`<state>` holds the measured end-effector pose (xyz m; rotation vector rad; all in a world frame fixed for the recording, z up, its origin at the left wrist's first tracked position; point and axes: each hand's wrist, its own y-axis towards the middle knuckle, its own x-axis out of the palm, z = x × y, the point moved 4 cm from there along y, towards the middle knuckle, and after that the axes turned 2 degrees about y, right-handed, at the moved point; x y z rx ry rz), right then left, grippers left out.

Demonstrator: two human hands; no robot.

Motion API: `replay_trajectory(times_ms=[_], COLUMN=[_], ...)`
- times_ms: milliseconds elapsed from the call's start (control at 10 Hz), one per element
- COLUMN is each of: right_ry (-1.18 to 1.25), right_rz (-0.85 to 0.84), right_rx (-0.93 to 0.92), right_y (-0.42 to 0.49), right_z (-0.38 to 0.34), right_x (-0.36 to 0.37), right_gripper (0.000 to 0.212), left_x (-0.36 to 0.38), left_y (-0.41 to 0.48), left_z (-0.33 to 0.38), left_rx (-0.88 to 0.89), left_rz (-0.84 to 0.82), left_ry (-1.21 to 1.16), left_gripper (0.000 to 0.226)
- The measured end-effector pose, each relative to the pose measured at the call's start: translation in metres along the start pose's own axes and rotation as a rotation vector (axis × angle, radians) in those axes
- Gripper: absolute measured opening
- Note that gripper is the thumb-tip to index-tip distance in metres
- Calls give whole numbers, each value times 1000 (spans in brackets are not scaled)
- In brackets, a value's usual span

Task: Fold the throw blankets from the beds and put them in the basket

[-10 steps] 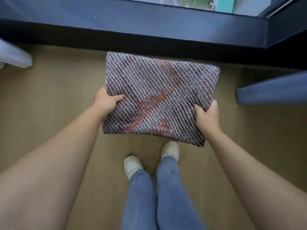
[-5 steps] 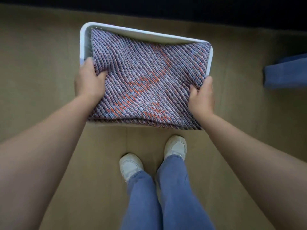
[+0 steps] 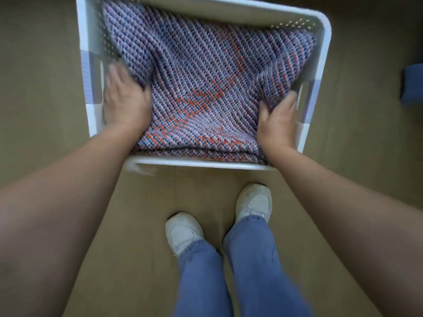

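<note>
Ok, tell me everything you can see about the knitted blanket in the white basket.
The folded knitted throw blanket, lilac and blue with orange patches in diagonal ribs, lies inside the white perforated plastic basket, nearly filling it. Stacked layers show at its near edge. The left hand presses on its left side; the right hand grips its right edge.

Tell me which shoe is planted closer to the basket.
The right shoe, stepped ahead toward the white basket; the left shoe sits farther back.
</note>
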<state>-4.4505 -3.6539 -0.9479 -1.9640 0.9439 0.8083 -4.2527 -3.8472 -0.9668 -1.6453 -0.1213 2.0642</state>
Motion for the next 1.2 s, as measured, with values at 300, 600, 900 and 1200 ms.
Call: replay_trajectory(times_ms=[300,600,900,1200], right_ry=[-353,-753,-768,-629], right_rz=[-301,-574,-537,-624], right_rx=[-495,-197,-206,-278], right_y=[-57,-11,11,-40], right_z=[-49,-4,13,-19], right_x=[-25,24,66,-33], right_gripper=[114,152,156,119], left_x=[-50,13,48,-36], left_y=[-70,-50,-32,-68], left_z=[22,0,-1,20], left_rx=[479,135,80,68], left_rz=[-158,-380,-372,-617], left_ry=[177,426,531,422], left_gripper=[103,149,155,126])
